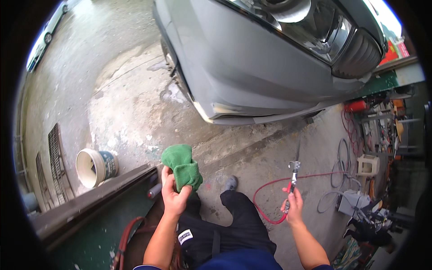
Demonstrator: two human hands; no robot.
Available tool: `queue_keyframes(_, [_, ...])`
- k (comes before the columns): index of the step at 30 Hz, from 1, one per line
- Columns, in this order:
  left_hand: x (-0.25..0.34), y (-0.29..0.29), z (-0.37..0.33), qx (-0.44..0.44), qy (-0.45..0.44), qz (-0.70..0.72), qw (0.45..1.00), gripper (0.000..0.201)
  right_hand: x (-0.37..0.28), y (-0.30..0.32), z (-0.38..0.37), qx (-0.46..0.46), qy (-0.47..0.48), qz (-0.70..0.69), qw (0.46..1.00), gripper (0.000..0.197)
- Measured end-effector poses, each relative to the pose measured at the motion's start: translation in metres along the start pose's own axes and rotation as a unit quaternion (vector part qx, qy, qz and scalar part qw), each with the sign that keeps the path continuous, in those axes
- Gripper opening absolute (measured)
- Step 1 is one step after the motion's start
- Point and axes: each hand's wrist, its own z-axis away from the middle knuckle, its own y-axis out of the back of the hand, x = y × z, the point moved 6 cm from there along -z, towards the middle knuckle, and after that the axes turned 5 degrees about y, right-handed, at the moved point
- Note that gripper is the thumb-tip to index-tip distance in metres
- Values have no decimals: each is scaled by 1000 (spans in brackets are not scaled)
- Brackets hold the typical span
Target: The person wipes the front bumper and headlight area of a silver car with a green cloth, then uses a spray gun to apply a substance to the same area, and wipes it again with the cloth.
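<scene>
My left hand (174, 197) is closed around a folded green cloth (182, 164), which bunches up above the fingers. Off to the right, my right hand (294, 208) grips an air gun (294, 176) with a metal body and a red part near the grip. A red hose (261, 191) loops away from the gun toward the right. Beyond both hands stands a grey car bumper (270, 72) with a headlight (310, 31) above it. Pale patches mark the bumper's lower edge. Neither hand touches the car.
A white bucket (83, 170) lies tipped at the left, beside metal grates (56, 155). A long dark beam (90, 191) crosses the lower left, near another red hose (123, 243). At right stand a cream stool (368, 165), a grey boxy unit (353, 202), coiled hoses and cluttered shelves.
</scene>
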Motion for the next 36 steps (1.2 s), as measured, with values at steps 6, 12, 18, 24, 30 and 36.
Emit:
queue_keyframes(6, [34, -65, -91, -30, -385, -100, 917, 40, -4, -13, -45, 65, 123, -88, 986, 40])
queue_keyframes(12, [54, -194, -143, 39, -594, -374, 711, 45, 45, -29, -99, 0, 218, -161, 962, 50])
queue_keyframes(18, [40, -348, -113, -37, -715, -365, 595, 43, 105, -24, -148, -18, 296, -210, 932, 61])
queue_keyframes(24, [-29, -392, -109, -52, -797, -309, 516, 30, 172, -17, -182, -40, 338, -258, 904, 67])
queue_keyframes(30, [-126, -230, -134, 58, -599, -330, 727, 34, 216, -11, -197, -74, 295, -293, 906, 68])
queue_keyframes(36, [-177, -143, -114, 316, -594, -232, 702, 33, 245, -22, -194, -92, 244, -278, 924, 64])
